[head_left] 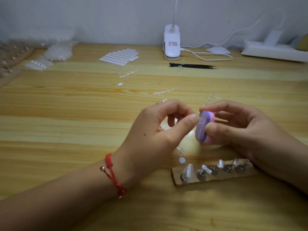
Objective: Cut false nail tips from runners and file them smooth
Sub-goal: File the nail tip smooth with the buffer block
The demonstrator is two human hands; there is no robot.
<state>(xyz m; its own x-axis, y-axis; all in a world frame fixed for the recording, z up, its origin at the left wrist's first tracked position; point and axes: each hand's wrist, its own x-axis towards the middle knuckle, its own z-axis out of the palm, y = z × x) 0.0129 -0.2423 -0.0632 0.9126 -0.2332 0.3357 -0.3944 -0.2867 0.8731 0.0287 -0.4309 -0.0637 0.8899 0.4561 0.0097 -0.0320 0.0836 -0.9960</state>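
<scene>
Filing looks to be the step in hand: the left hand (155,129) pinches a clear, barely visible false nail tip (201,121) between thumb and forefinger, holding its edge against the purple face of a small buffer block (204,130). The right hand (241,129) grips that block, thumb in front and fingers curled behind, tilting it to meet the tip. Both hover over the bench (66,114) toward its near edge, just above a cardboard strip (211,178) of mounted tips, probably so that finished ones land close by. Stripped runners (166,92) lie mid-bench, and black tweezers (191,65) rest near the far edge.
</scene>
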